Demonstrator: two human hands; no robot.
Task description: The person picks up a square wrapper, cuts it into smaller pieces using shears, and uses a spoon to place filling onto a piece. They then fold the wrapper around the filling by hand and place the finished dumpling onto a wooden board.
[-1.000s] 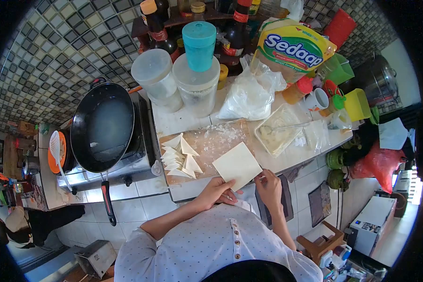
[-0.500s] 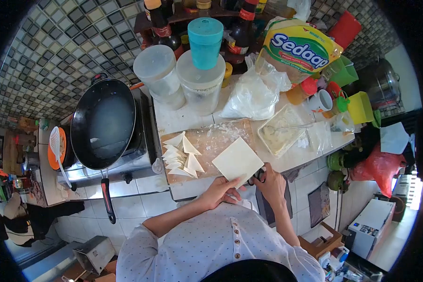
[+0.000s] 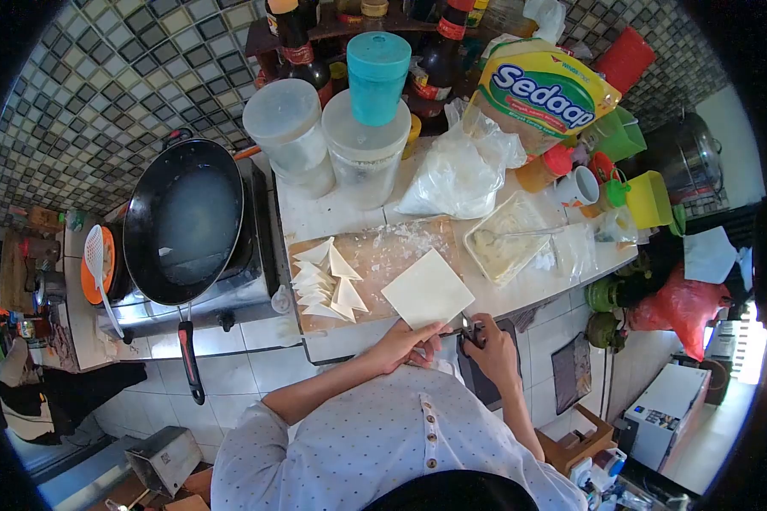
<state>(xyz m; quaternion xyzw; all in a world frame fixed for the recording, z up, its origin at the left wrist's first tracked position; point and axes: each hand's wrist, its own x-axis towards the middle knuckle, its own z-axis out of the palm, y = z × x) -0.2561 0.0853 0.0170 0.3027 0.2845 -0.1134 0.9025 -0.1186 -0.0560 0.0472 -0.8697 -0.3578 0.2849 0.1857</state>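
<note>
The left hand [image 3: 413, 344] is mostly closed, pinching the near corner of a smooth, thin, pale square dough sheet [image 3: 428, 288] above the near edge of the flour-dusted wooden board [image 3: 400, 252]. The right hand [image 3: 493, 347] curls around metal scissors [image 3: 467, 324] beside the sheet. Thin dough triangles [image 3: 324, 283] overlap on the board's left end; a translucent rectangular plastic tray [image 3: 507, 247] lies right of it.

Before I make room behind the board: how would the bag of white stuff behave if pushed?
The bag would probably deform, its thin plastic being crumpled. It may feel heavy, bulging with white contents. Rolling seems unlikely on that broad base.
</note>
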